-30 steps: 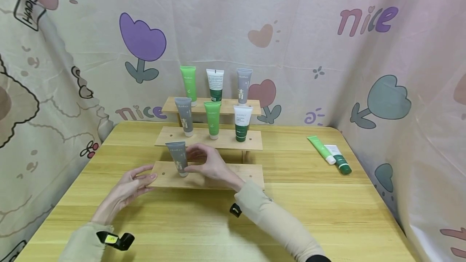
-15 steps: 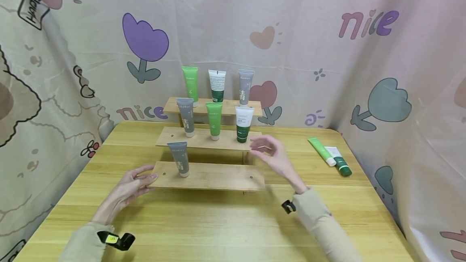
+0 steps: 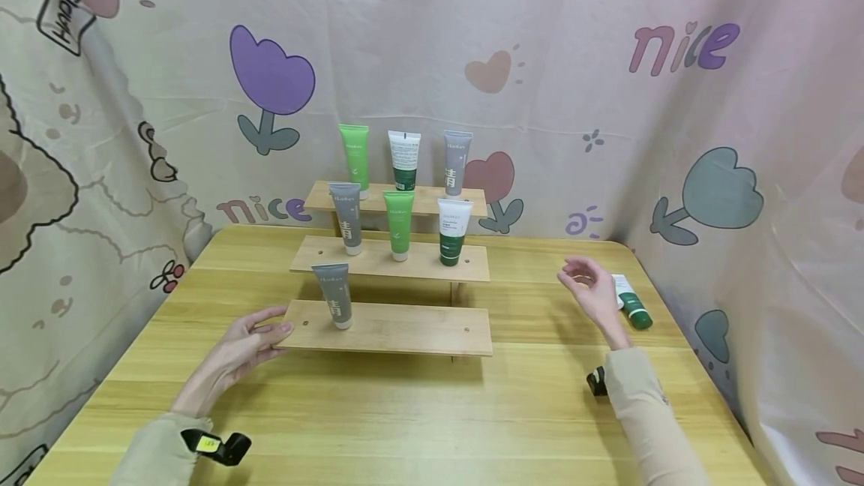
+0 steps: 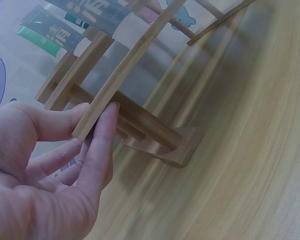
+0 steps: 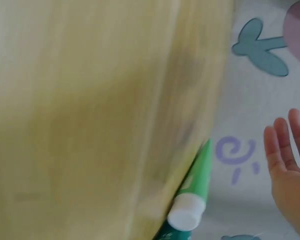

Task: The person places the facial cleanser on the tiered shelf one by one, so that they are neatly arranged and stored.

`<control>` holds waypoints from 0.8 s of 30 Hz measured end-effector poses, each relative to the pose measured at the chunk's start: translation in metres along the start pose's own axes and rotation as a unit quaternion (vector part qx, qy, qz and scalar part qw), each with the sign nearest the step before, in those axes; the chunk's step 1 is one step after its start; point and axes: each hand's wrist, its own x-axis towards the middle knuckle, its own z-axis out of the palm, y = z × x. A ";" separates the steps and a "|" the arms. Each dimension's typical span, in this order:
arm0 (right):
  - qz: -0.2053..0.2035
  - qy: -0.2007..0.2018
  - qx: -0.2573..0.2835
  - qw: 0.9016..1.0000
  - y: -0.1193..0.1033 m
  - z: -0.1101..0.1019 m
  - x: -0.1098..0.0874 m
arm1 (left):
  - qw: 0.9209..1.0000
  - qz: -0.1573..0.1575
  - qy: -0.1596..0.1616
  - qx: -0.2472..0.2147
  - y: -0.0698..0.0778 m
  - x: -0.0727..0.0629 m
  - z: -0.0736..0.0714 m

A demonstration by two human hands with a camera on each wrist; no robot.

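At the left end of the wooden display rack [image 3: 418,332], my left hand [image 3: 236,347] pinches the lowest board [image 4: 122,75] between thumb and fingers. A grey tube [image 3: 335,297] stands cap down on that board, left of its middle. My right hand [image 3: 590,292] is over the right side of the table with nothing in it, fingers loosely bent. Just beyond it lie a white and dark green tube [image 3: 633,304] and a light green tube [image 5: 195,185] with a white cap. In the head view the right hand hides the light green one.
The middle board bears a grey tube [image 3: 347,220], a green tube [image 3: 399,223] and a white-green tube [image 3: 452,231]. On the top board stand a green tube [image 3: 355,160], a white-green tube [image 3: 405,160] and a grey-lilac tube [image 3: 456,163]. A printed curtain [image 3: 540,96] hangs behind.
My right hand has let go of the grey tube on the lowest board and moved right to the lying tubes. The left hand has kept its hold on the rack.
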 end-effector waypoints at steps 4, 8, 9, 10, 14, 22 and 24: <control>0.029 -0.024 -0.084 0.996 0.013 -0.012 -0.001 | 1.000 -0.001 0.000 -0.002 0.000 0.000 0.000; 0.070 -0.046 -0.134 0.987 0.021 -0.021 -0.003 | 1.000 0.001 -0.001 0.001 -0.001 0.000 0.000; 0.080 -0.050 -0.145 0.985 0.023 -0.023 -0.003 | 1.000 0.001 -0.001 0.002 -0.001 0.000 0.000; 0.090 -0.054 -0.157 0.982 0.024 -0.025 -0.004 | 1.000 0.002 -0.001 0.003 -0.001 0.000 0.000; 0.122 -0.068 -0.190 0.972 0.028 -0.028 -0.004 | 1.000 0.001 -0.003 0.005 -0.001 -0.001 -0.001; 0.134 -0.099 -0.212 0.963 0.032 -0.032 -0.008 | 1.000 0.001 -0.005 0.003 0.000 0.000 -0.001; 0.125 -0.109 -0.220 0.961 0.033 -0.033 -0.008 | 1.000 0.000 -0.005 0.002 0.000 0.000 -0.001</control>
